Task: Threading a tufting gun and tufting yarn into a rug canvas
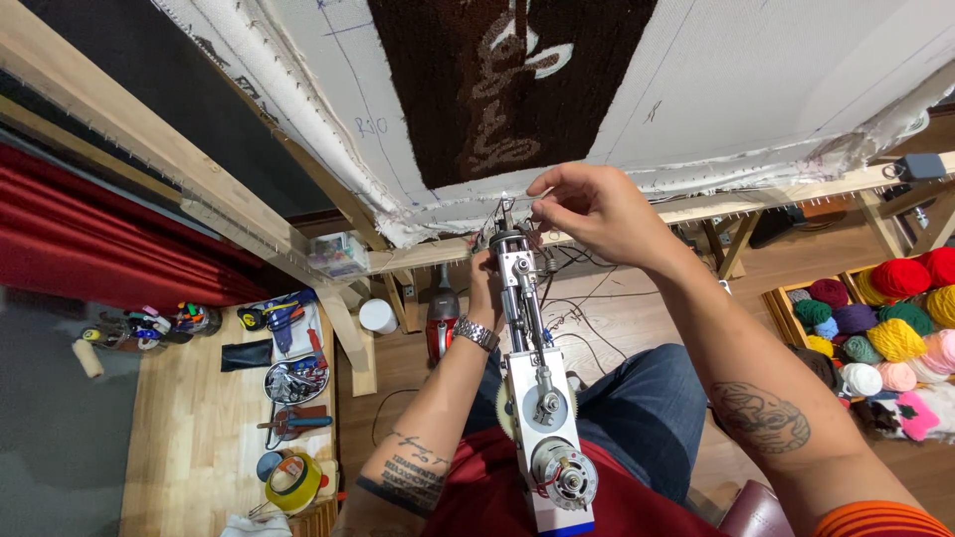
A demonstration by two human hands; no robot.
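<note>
The right hand (587,207) has its fingertips (538,211) pinched together just above the needle end of the tufting gun (532,388), seemingly on a thin strand of yarn there, though the strand is too fine to make out clearly. The left hand (484,288) is clenched around the gun's upper shaft from behind, a metal watch (476,333) on its wrist. The gun points up, its tip just under the fingers and its motor end down over the person's lap. Beyond the hands stretches white backing cloth (756,80) with a dark tufted patch (507,85), on a wooden frame (149,149). Yarn balls (885,318) sit to the right.
</note>
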